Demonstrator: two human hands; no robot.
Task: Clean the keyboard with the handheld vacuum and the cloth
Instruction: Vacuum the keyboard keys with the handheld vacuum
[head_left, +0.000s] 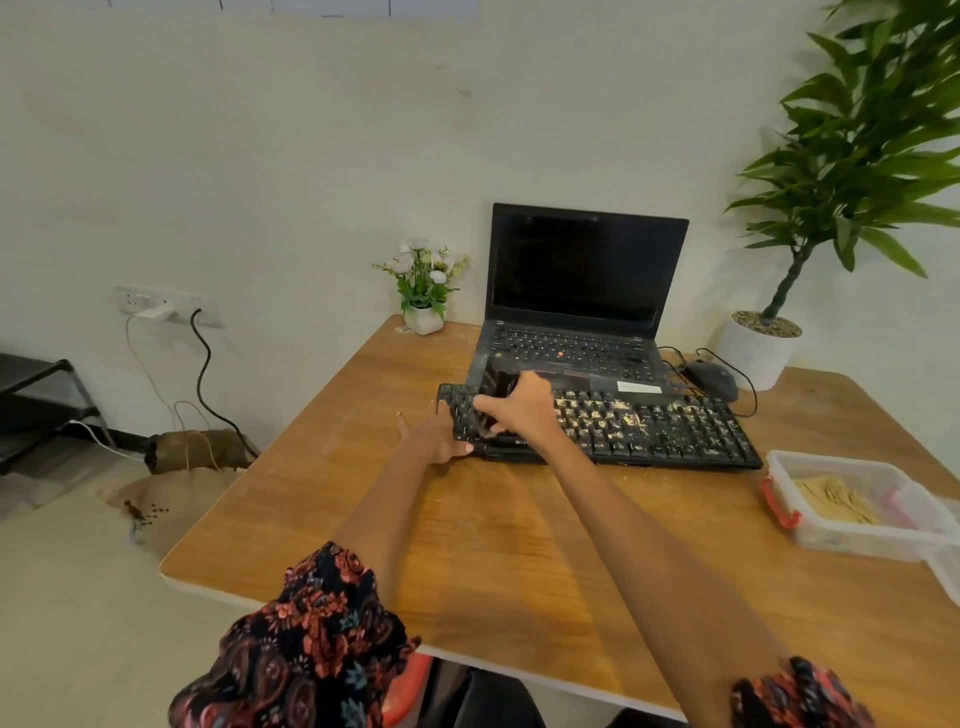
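Right hand (522, 410), arm outstretched, gripped the vacuum (493, 395), held over the keyboard's (649, 426) left keys. Left hand (436, 434) lay flat, fingers straight, against its left edge.

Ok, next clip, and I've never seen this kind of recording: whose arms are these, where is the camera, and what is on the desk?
There is no machine here. One camera sits on a person's head and looks forward and down, so the two arms reaching in from the bottom are the wearer's own. The right hand has its grip around a dark handheld vacuum, held over the left end of a black keyboard. The left hand rests on that end of the keyboard, it seems to steady it. Pale crumbs cover the keys in the middle.

All this lies on a wooden table. Behind the keyboard stands an open laptop with a dark screen, with a mouse to its right. At the right edge is a clear plastic box; what is in it I cannot make out. A small flower pot stands at the back.
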